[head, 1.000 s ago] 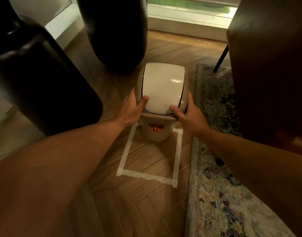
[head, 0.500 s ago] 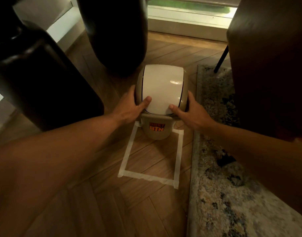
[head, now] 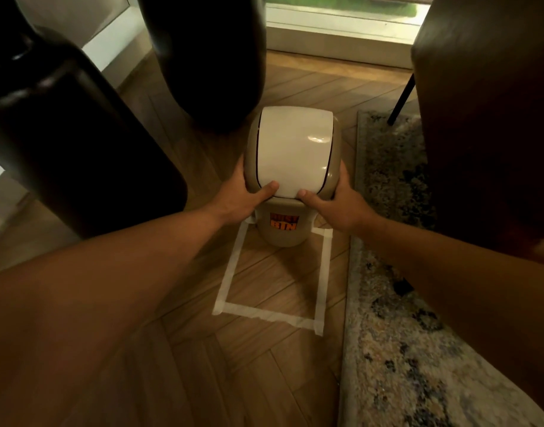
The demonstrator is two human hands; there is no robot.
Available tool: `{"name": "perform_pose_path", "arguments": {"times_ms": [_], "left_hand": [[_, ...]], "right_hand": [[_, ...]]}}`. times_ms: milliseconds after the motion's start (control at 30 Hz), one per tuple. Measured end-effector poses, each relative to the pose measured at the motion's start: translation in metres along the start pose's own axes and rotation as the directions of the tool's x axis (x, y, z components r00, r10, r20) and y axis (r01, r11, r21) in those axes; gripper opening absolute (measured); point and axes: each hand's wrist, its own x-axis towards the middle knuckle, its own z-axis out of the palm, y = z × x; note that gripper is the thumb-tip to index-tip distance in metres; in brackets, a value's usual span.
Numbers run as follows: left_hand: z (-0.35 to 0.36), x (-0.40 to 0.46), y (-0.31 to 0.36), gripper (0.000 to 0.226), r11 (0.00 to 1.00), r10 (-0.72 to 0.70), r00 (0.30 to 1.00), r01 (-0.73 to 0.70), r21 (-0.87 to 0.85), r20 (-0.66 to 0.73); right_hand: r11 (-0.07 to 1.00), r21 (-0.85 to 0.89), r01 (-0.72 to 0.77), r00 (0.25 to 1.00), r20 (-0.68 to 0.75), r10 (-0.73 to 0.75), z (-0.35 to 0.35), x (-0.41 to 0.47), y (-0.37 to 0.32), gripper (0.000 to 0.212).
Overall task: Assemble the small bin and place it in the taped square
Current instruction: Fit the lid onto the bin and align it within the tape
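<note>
A small beige bin [head: 284, 232] with an orange label stands on the wooden floor at the far edge of the taped square [head: 321, 272]. Its domed top with a white swing lid [head: 292, 152] sits on the bin body. My left hand [head: 240, 198] grips the lid's left side, thumb on the white flap. My right hand [head: 338, 201] grips the lid's right side, thumb also on the flap. The far side of the taped square is hidden behind the bin.
Two dark rounded leather seats stand at the left [head: 64, 134] and behind the bin [head: 203, 57]. A brown chair [head: 486, 112] with a thin black leg is on the right. A patterned rug [head: 397, 318] runs along the square's right side. A window sill is at the back.
The bin and my hands have stayed in almost the same place; both thumbs have slid a little closer together on the white flap. The view shifted slightly.
</note>
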Motion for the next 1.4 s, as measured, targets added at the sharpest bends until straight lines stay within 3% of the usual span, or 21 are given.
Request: {"name": "perform_pose_path", "arguments": {"times_ms": [267, 600, 1400], "left_hand": [[-0.016, -0.011, 0.010, 0.103, 0.992, -0.027, 0.998, 0.020, 0.126, 0.057], [-0.013, -0.062, 0.018, 0.105, 0.988, -0.112, 0.993, 0.105, 0.116, 0.048], [-0.014, -0.124, 0.008, 0.109, 0.983, -0.122, 0.985, 0.103, 0.151, 0.119]], "right_hand": [[0.999, 0.047, 0.023, 0.996, 0.083, -0.027, -0.008, -0.010, -0.008, 0.110], [0.999, 0.034, -0.010, 0.992, 0.123, 0.006, -0.002, -0.061, -0.013, 0.120], [0.988, 0.003, -0.155, 0.974, 0.164, 0.153, 0.014, -0.148, -0.025, 0.124]]}}
